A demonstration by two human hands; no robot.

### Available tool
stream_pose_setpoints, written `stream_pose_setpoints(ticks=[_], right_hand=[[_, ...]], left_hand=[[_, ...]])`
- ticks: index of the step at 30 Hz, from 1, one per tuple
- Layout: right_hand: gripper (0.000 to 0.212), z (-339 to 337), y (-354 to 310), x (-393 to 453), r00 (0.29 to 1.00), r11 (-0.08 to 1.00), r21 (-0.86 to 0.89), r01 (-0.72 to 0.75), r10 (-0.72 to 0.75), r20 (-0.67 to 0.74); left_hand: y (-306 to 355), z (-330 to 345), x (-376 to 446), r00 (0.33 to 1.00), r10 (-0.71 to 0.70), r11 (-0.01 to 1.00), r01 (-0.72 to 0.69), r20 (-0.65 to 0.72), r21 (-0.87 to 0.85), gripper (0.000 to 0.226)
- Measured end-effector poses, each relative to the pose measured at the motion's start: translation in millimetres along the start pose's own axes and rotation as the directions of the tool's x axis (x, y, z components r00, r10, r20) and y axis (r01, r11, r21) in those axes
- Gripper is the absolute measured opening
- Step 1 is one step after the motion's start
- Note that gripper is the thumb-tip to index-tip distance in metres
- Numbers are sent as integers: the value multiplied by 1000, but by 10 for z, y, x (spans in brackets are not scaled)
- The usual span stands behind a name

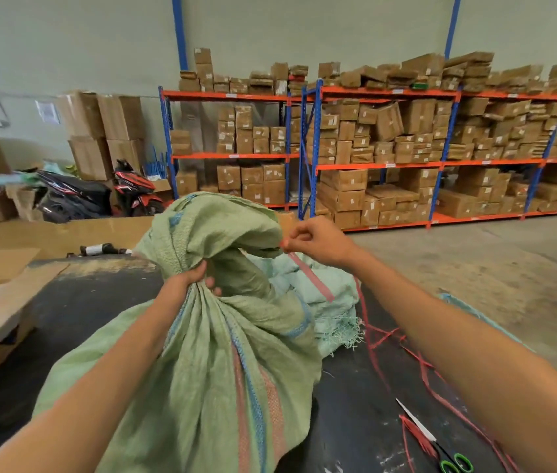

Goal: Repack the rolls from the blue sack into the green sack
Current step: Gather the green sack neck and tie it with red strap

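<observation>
Our left hand (198, 276) is clenched around the gathered neck of the green sack (202, 353), fingers (214, 287) wrapped tight into the bunched weave. Our right hand (314, 242) is closed in a pinch, thumb and forefinger holding the end of a flat red strip (311, 276) just at the sack's floppy top. The sack is coarse woven plastic, creased, with blue and pink stripes running down its side, and it stands bulging on a dark mat (75, 312) on the floor. Behind it lies a paler blue-green sack (328, 302), crumpled, its frayed edge showing. Red string (393, 339) tangles across the mat, beside scissors (437, 442) with green handles. What fills the green sack is hidden.
</observation>
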State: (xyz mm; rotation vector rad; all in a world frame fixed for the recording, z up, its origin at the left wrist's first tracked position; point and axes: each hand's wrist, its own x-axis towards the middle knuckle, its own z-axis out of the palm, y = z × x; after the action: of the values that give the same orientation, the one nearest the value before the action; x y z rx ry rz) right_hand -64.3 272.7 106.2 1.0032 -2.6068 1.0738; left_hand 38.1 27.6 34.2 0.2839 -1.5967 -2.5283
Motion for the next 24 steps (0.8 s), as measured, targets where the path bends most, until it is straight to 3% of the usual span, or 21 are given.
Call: stream_pose_setpoints(ticks=[6,9,12,15,18,24], right_hand=[[10,428,-724,153,975,958,-200,206,-185,122],[14,540,-877,280,984,952,-250,178,-167,64],[10,571,-1027,382,990,989,-80,123,-117,74],[7,518,-1179,372,974,982,189,15,-57,218],[8,481,-1234,360,948,983,173,-55,-3,318],[29,435,-1259,386,935,979,203,-7,-66,348]], left_hand=[[264,-105,-161,992,120,991,-122,34,62,27],[274,-194,-236,995,93,995,-95,40,41,29],[310,-226,-264,996,80,997,-81,44,16,46],[332,-211,-258,996,82,996,-81,45,-24,47],[347,-200,-238,993,113,994,-112,46,-17,35],[410,-189,-206,995,76,997,-77,71,5,28]])
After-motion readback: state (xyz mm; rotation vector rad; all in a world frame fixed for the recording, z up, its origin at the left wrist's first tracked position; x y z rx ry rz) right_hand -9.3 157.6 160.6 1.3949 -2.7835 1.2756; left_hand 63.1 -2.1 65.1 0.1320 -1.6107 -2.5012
